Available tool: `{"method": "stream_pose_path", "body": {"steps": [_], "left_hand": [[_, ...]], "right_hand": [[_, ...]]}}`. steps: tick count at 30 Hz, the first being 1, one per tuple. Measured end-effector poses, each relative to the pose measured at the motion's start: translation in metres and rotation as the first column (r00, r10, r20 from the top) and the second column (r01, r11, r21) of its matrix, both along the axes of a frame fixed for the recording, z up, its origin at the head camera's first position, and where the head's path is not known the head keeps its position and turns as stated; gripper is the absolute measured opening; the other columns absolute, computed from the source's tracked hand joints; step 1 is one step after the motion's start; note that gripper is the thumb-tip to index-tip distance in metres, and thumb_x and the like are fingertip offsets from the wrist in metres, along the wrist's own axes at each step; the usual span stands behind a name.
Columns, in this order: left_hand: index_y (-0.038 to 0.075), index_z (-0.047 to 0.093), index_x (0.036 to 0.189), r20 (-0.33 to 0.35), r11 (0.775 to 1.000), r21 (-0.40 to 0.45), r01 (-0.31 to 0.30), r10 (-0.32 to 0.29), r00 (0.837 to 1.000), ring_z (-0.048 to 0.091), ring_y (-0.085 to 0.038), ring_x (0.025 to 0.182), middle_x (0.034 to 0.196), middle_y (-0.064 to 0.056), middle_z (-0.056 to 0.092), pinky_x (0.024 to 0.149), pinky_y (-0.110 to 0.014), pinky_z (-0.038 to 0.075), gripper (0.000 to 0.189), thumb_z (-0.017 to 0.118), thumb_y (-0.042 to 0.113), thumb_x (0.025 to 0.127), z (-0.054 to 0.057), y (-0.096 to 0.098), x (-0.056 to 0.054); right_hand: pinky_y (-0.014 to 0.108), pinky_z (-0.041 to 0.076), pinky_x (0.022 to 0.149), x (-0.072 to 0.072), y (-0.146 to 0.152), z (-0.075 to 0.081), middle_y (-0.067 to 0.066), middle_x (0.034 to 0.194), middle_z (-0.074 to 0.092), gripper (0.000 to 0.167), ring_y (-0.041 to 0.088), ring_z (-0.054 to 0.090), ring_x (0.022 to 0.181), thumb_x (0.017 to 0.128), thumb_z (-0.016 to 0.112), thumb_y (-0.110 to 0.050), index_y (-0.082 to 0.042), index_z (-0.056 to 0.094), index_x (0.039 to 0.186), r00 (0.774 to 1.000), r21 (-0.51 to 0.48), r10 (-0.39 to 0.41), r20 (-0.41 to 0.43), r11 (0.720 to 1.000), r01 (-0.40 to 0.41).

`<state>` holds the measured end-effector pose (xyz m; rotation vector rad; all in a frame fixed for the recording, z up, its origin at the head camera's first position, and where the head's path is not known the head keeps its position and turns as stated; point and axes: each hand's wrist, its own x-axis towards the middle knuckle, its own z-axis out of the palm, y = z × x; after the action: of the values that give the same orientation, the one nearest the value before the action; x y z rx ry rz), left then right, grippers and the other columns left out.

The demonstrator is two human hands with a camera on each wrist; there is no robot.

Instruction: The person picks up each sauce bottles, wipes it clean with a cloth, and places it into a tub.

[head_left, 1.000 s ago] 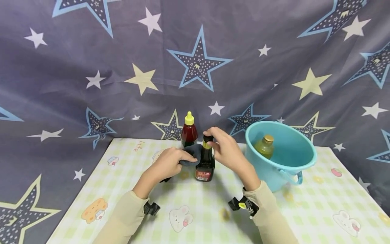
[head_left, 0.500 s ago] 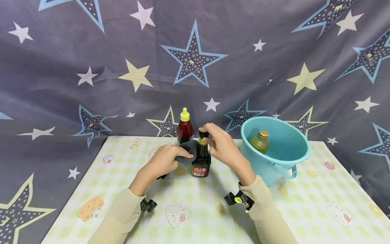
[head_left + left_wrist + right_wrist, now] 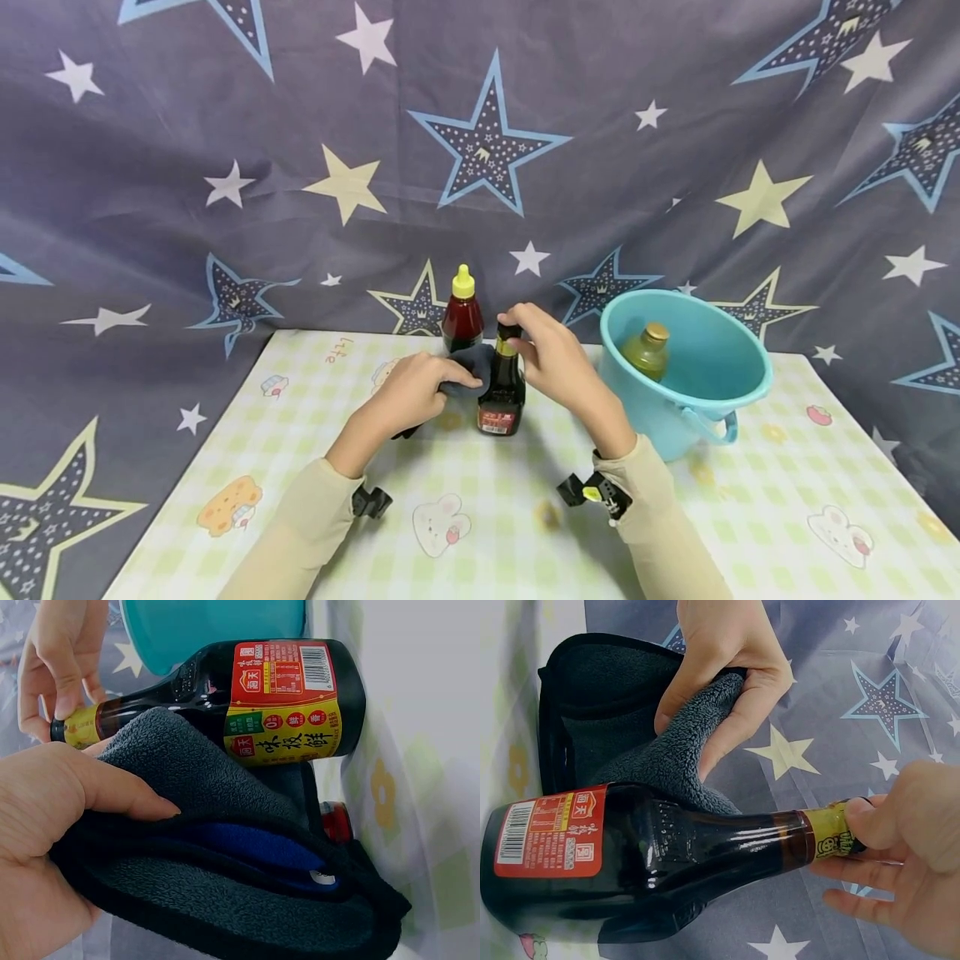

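Note:
A dark soy sauce bottle [image 3: 501,408] with a red and yellow label stands upright mid-table. My right hand [image 3: 553,354] pinches its black cap and yellow neck between thumb and fingers, plain in the right wrist view, where the hand [image 3: 907,847] is at the right. My left hand [image 3: 412,387] grips a folded dark grey cloth [image 3: 255,900] with black edging and a blue inner side. The cloth lies against the bottle's left side, overlapping its shoulder in the left wrist view. Behind the cloth stands a dark red squeeze bottle [image 3: 462,321] with a yellow tip, its lower part hidden.
A light blue bucket [image 3: 652,417] with a handle stands to the right of my right hand, with a gold-capped bottle of yellow-green liquid [image 3: 647,354] inside. A star-patterned curtain [image 3: 300,208] hangs behind the table [image 3: 495,533], which has a checked cover.
The head view shifts slightly and comes back. Both hands keep their holds on the cloth and the soy sauce bottle, with barely any movement of either.

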<state>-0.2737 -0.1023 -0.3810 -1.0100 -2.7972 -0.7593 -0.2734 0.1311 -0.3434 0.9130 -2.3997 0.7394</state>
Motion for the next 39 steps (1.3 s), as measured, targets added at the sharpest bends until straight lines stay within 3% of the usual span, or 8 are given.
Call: {"method": "stream_pose_path", "body": {"steps": [11, 18, 23, 29, 39], "left_hand": [[0.02, 0.082, 0.11, -0.013, 1.0, 0.017, 0.005, -0.005, 1.0, 0.019, -0.006, 0.049, 0.117, -0.006, 0.076, 0.046, -0.02, 0.017, 0.063, 0.052, -0.023, 0.074, 0.0, 0.003, 0.0], [0.018, 0.082, 0.11, 0.017, 1.0, 0.022, 0.009, -0.009, 1.0, 0.055, -0.008, 0.066, 0.116, -0.006, 0.077, 0.044, -0.018, 0.02, 0.062, 0.053, -0.023, 0.075, -0.01, 0.0, 0.009], [0.018, 0.082, 0.108, -0.013, 0.999, 0.039, 0.0, 0.001, 1.0, 0.051, -0.01, 0.062, 0.116, -0.006, 0.077, 0.045, -0.019, 0.017, 0.062, 0.052, -0.024, 0.074, -0.004, 0.002, 0.003], [0.019, 0.082, 0.109, -0.025, 1.0, 0.017, 0.015, -0.014, 1.0, 0.058, -0.011, 0.072, 0.116, -0.005, 0.077, 0.045, -0.02, 0.018, 0.062, 0.052, -0.023, 0.075, 0.001, 0.006, -0.004], [0.018, 0.082, 0.109, -0.012, 1.0, 0.019, 0.004, -0.004, 1.0, 0.057, -0.011, 0.071, 0.116, -0.005, 0.077, 0.045, -0.02, 0.019, 0.062, 0.053, -0.023, 0.073, 0.001, 0.004, -0.001]], "right_hand": [[0.036, 0.052, 0.074, -0.001, 0.002, 0.0, 0.008, 0.116, 0.069, 0.016, 0.025, 0.067, 0.095, 0.097, 0.063, 0.001, -0.008, 0.061, 0.11, 1.0, -0.009, 0.006, -0.006, 1.0, -0.006], [0.034, 0.054, 0.074, 0.005, 0.001, -0.008, 0.009, 0.115, 0.069, 0.016, 0.024, 0.068, 0.096, 0.097, 0.062, 0.002, -0.007, 0.06, 0.109, 1.0, 0.01, 0.028, 0.014, 1.0, -0.028], [0.034, 0.053, 0.075, 0.0, 0.001, -0.002, 0.008, 0.115, 0.068, 0.015, 0.023, 0.067, 0.094, 0.097, 0.061, 0.002, -0.008, 0.06, 0.108, 1.0, 0.008, 0.016, -0.015, 1.0, -0.016], [0.035, 0.054, 0.076, -0.001, 0.005, 0.005, 0.008, 0.115, 0.069, 0.016, 0.024, 0.067, 0.096, 0.096, 0.062, 0.003, -0.008, 0.06, 0.107, 1.0, 0.006, -0.004, -0.023, 1.0, 0.004], [0.035, 0.054, 0.077, -0.001, 0.003, 0.004, 0.008, 0.115, 0.069, 0.015, 0.023, 0.067, 0.096, 0.096, 0.062, 0.003, -0.008, 0.059, 0.107, 1.0, 0.004, 0.016, -0.008, 1.0, -0.016]]}}
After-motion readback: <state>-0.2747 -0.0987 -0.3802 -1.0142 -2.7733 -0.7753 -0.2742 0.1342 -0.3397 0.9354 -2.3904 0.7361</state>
